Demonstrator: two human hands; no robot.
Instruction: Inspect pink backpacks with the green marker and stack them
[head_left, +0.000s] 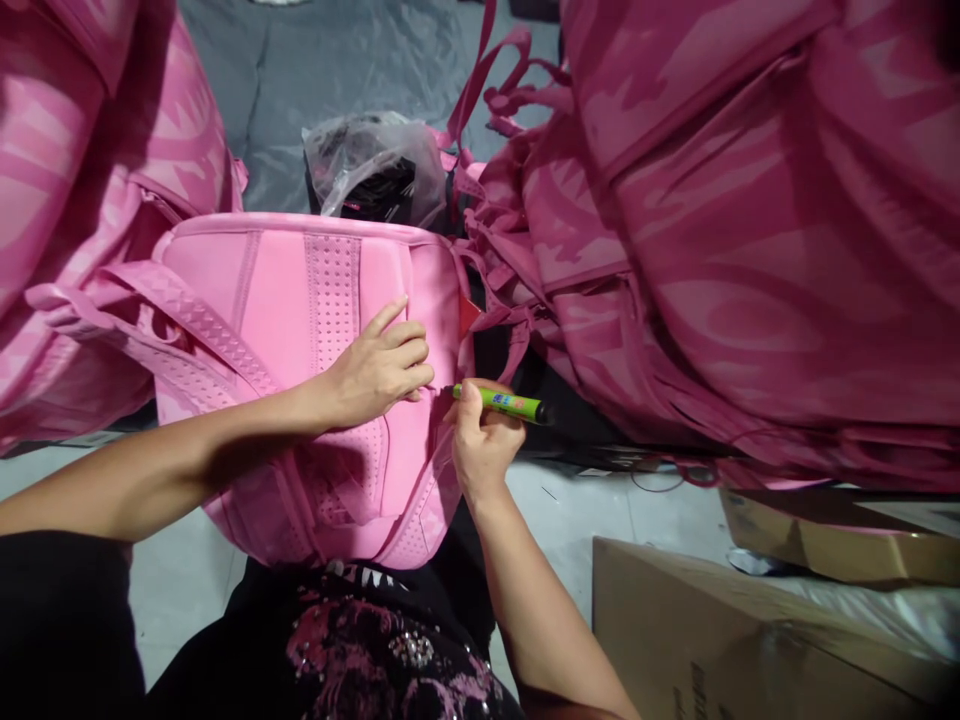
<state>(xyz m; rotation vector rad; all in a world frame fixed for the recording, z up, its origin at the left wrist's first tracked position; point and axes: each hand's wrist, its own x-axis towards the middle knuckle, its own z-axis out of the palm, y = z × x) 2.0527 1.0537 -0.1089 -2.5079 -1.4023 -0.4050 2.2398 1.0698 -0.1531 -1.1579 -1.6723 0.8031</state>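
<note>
Lying across the near edge of the grey sheet-covered table, with its lower end towards the person's body, the pink padded fabric backpack looks light for its bulk, its cushioned back panel soft and likely to give under pressure. The stiffer seamed side would offer the surest hold; the pink perforated straps on its left look floppy. The slim green plastic marker seems light and rigid, best taken by its smooth barrel.

The left hand reaches across, palm down, index finger extended and the others bent towards the right-hand seam; whether they pinch fabric I cannot tell. The right hand grasps the marker between thumb and fingers, forearm rising from below, the marker's tip pointing left, just beside the left fingertips.
</note>
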